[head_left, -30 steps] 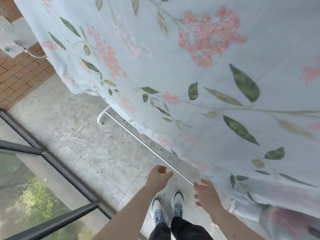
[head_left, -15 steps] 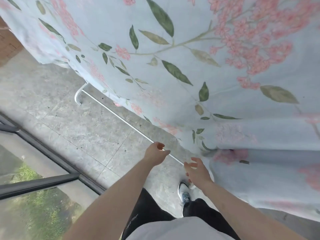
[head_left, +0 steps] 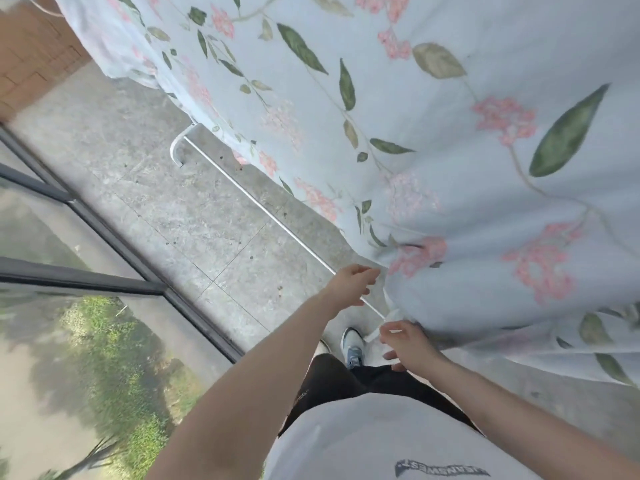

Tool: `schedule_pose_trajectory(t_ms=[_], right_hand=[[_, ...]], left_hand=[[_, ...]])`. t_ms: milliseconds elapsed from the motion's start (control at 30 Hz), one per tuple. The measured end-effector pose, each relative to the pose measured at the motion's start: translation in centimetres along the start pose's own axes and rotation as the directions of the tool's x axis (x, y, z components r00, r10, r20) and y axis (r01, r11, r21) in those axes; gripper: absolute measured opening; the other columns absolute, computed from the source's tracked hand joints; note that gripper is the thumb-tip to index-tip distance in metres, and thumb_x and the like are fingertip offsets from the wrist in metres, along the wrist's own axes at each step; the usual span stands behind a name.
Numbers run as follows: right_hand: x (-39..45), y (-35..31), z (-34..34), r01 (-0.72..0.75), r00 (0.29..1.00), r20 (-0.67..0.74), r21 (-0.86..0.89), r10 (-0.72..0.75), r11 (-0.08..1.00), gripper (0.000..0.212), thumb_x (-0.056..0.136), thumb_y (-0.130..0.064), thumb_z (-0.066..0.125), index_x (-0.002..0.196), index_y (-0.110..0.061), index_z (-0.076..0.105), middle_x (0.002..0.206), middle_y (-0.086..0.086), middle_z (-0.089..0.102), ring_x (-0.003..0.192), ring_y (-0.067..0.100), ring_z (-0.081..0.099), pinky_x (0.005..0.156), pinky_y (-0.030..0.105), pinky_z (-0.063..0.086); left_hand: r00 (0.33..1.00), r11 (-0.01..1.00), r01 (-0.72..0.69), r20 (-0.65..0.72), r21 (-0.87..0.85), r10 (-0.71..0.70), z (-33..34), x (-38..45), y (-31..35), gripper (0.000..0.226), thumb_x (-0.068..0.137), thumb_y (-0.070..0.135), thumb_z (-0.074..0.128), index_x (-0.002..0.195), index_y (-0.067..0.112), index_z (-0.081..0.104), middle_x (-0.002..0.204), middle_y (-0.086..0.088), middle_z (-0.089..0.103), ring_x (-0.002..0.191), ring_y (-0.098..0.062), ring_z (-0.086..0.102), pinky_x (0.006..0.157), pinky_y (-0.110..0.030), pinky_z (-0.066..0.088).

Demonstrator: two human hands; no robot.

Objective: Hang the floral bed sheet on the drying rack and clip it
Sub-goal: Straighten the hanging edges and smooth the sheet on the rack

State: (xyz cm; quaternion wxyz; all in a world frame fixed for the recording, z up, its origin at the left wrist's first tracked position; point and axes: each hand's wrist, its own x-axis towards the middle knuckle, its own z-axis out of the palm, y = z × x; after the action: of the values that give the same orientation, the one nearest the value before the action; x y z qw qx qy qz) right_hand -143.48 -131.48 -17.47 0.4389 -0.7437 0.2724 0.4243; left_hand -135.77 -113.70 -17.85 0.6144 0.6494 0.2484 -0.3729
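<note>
Both hands are reaching closer: left hand (head_left: pixel 349 285) is pinching the sheet (head_left: pixel 450 140) hem, right hand (head_left: pixel 408 346), nearer, is loosely open beside it, hem running far-left.

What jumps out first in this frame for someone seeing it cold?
The floral sheet dominates, draped across the top and right, pale blue with pink blooms and green leaves. Below it both hands reach for its lower edge: the left hand at the hem near centre, the right hand just below it by a fold. A white rack bar runs diagonally over the grey tile floor, left of the sheet.
</note>
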Motion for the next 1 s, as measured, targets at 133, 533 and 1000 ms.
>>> schedule_pose_trajectory(t_ms=[133,533,1000], right_hand=[[-1.9,0.0,-2.0,0.003,1.000,0.018,-0.013,-0.003,1.000,0.023,0.104,-0.035,0.056,0.117,-0.016,0.063,0.112,0.003,0.071,0.086,0.023,0.070,0.070,0.036,0.055],[-4.0,1.9,-6.9,0.178,0.961,-0.265,0.386,-0.077,0.905,0.066,0.082,-0.037,0.086,0.134,-0.027,0.046,0.129,-0.001,0.062,0.098,0.018,0.074,0.081,0.042,0.063],[2.9,4.8,-12.7,0.493,0.823,-0.121,-0.331,-0.555,0.804,0.021,0.095,-0.022,0.065,0.081,-0.007,0.069,0.081,0.009,0.074,0.084,0.034,0.069,0.072,0.036,0.050]], left_hand=[[0.984,0.997,0.078,0.161,-0.024,-0.073,3.5,-1.0,-0.6,0.052,0.093,0.057,0.065,0.131,0.021,0.062,0.124,0.000,0.069,0.117,-0.022,0.065,0.097,-0.038,0.054],[0.990,0.999,0.010,-0.141,0.039,-0.004,8.4,-3.4,-5.3,0.026,0.087,0.029,0.077,0.098,0.006,0.077,0.081,-0.003,0.064,0.059,-0.010,0.051,0.050,-0.015,0.042],[0.746,0.938,-0.076,-0.643,-0.339,-0.172,20.9,-5.0,-8.3,0.020,0.088,0.033,0.075,0.079,0.015,0.071,0.069,0.006,0.064,0.065,-0.011,0.059,0.059,-0.020,0.046]])
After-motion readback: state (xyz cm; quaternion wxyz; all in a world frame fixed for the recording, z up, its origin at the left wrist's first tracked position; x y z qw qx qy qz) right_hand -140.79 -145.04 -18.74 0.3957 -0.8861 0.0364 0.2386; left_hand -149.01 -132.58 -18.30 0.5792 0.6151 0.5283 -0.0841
